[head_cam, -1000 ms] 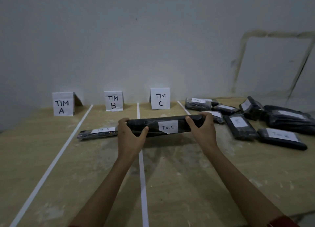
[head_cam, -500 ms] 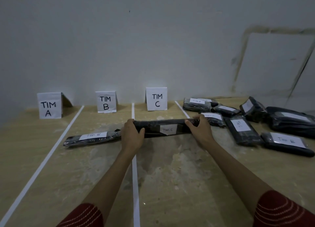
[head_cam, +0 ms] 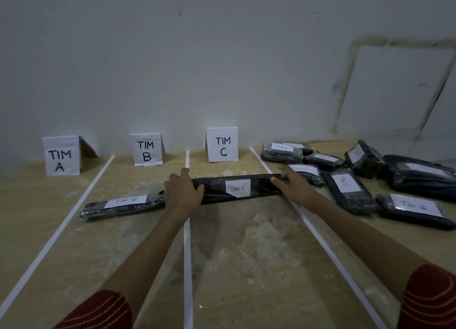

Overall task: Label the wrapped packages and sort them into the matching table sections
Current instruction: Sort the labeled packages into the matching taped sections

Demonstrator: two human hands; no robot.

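In the head view, the left hand [head_cam: 183, 193] and right hand [head_cam: 294, 188] lay loosely on the ends of the Tim C package [head_cam: 238, 189] at frame centre, below the TIM C sign [head_cam: 222, 144]; a firm grasp seemed unlikely. One Tim B package [head_cam: 123, 205] lay sorted; the pile [head_cam: 350, 180] at right remained.
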